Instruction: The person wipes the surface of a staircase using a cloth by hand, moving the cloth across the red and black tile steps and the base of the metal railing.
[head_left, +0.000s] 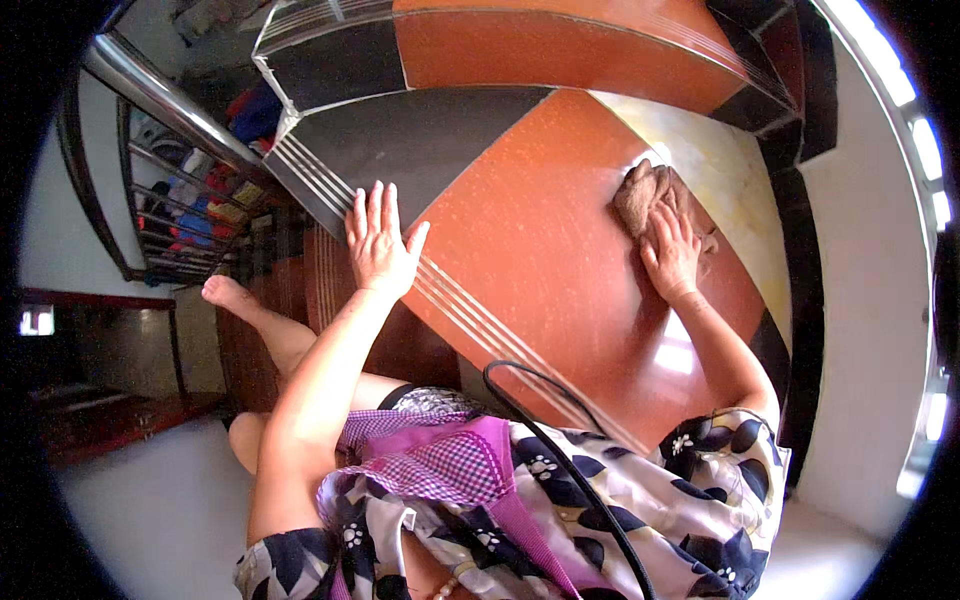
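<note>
A crumpled brown cloth (642, 196) lies on the orange tiled tread of a stair landing (517, 247), towards its right side. My right hand (673, 251) presses on the cloth from above, palm down, and part of the cloth shows beyond the fingers. My left hand (381, 251) rests flat at the front edge of the landing, where the dark grey tile (390, 142) meets the orange one. Its fingers point away from me, the thumb stands apart, and it holds nothing. White grooved lines run along this edge beside it.
Another orange and black step (555, 52) rises beyond the landing. At the left, a metal handrail (172, 97) with dark bars borders a drop, with colourful items below. A black cable (555, 442) loops over my lap. A white wall (855, 285) stands at the right.
</note>
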